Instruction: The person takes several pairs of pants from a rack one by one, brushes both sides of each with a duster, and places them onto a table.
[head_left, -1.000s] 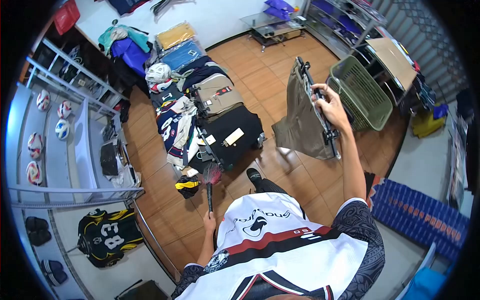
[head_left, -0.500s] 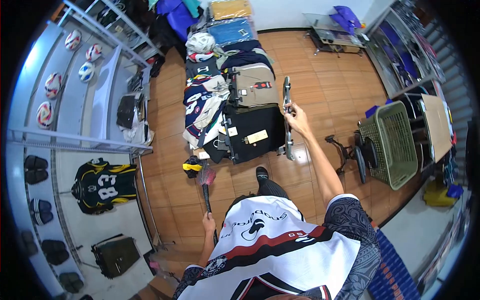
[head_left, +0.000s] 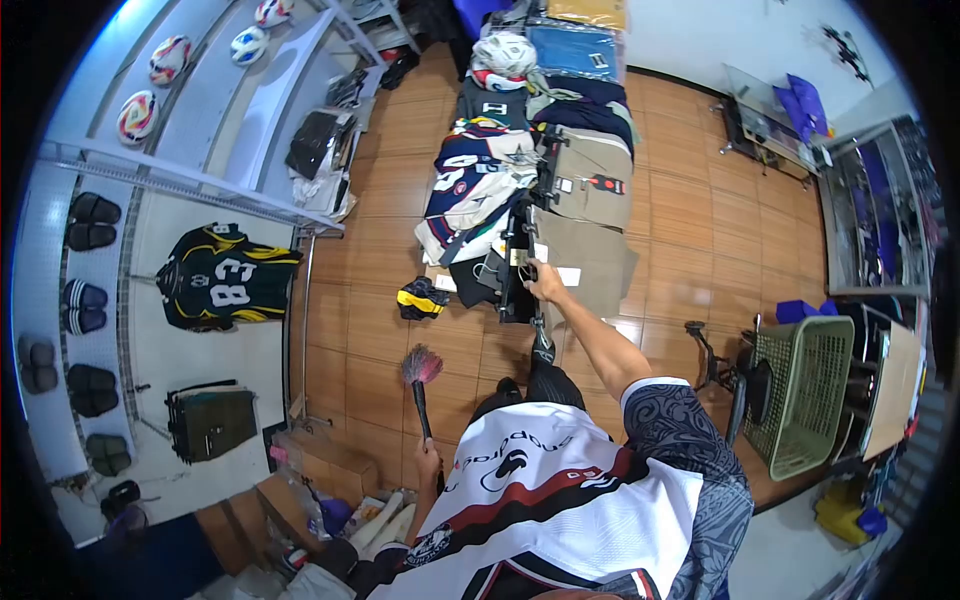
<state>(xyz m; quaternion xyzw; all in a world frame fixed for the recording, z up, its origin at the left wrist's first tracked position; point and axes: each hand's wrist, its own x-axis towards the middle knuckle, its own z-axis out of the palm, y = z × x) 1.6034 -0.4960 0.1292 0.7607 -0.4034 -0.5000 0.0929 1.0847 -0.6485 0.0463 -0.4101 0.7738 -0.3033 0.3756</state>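
The khaki folded trousers on a black clip hanger (head_left: 585, 270) lie on the clothing pile on the wooden floor. My right hand (head_left: 545, 283) grips the hanger's end. My left hand (head_left: 428, 462) is closed around a pink-tufted feather duster (head_left: 419, 375), near the striped jerseys (head_left: 470, 190).

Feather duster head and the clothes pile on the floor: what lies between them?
In the head view, bare wooden floor separates the feather duster in the left hand from the clothes pile; only a black-and-yellow item lies nearby, at the pile's edge.
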